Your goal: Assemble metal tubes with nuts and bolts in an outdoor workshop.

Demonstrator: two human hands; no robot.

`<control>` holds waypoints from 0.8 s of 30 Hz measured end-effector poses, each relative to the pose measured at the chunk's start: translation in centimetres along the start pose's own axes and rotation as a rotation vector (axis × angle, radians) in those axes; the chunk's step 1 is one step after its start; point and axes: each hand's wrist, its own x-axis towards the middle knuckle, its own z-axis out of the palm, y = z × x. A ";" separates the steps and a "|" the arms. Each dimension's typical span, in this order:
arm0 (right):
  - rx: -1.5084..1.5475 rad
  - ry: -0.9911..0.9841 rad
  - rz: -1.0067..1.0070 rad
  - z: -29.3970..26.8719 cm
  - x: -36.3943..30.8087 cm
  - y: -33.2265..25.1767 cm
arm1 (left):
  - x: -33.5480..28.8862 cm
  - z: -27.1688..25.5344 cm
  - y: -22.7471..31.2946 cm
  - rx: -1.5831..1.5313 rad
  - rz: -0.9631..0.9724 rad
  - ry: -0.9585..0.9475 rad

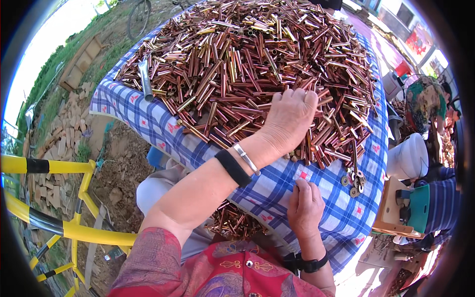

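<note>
Hundreds of copper-colored tubes (pixel 237 72) lie heaped loose on a table under a blue-and-white checked cloth (pixel 329 198), seen from the head camera. The person's left hand (pixel 294 116), on an arm with a silver bangle (pixel 246 158) and a black band (pixel 232 168), reaches into the near side of the pile, fingers bent down among the tubes; whether they pinch one cannot be told. The right hand (pixel 306 208) is curled over the cloth near the table's edge, its fingers drawn together, and any object in it is hidden. Washers (pixel 355 184) sit in a small cluster beside the pile, to the right, while a wider silver pipe (pixel 145 81) rests at its left edge. Beyond the table's right side stands a white bucket (pixel 408 157), its contents out of sight. More tubes show below the table edge, near the lap; what holds them cannot be told. At upper left, a wooden crate (pixel 80 63) lies on the ground, its inside too small to read
</note>
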 end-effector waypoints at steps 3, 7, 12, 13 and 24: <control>0.007 -0.006 -0.012 0.0 0.1 -0.2 | -0.7 1.2 1.3 -0.011 -0.013 -0.046; -0.001 -0.014 -0.015 -0.1 0.0 -0.2 | -1.2 0.0 1.5 -0.181 -0.002 -0.183; -0.012 0.006 -0.010 0.2 -0.2 0.2 | -1.5 -3.5 -1.9 -0.251 -0.041 0.117; -0.018 0.005 -0.014 0.1 -0.2 0.0 | -1.7 -3.9 -3.9 -0.259 -0.158 0.192; -0.062 0.009 -0.022 0.2 0.1 -0.3 | -4.0 -5.4 -13.7 0.307 -0.705 -0.096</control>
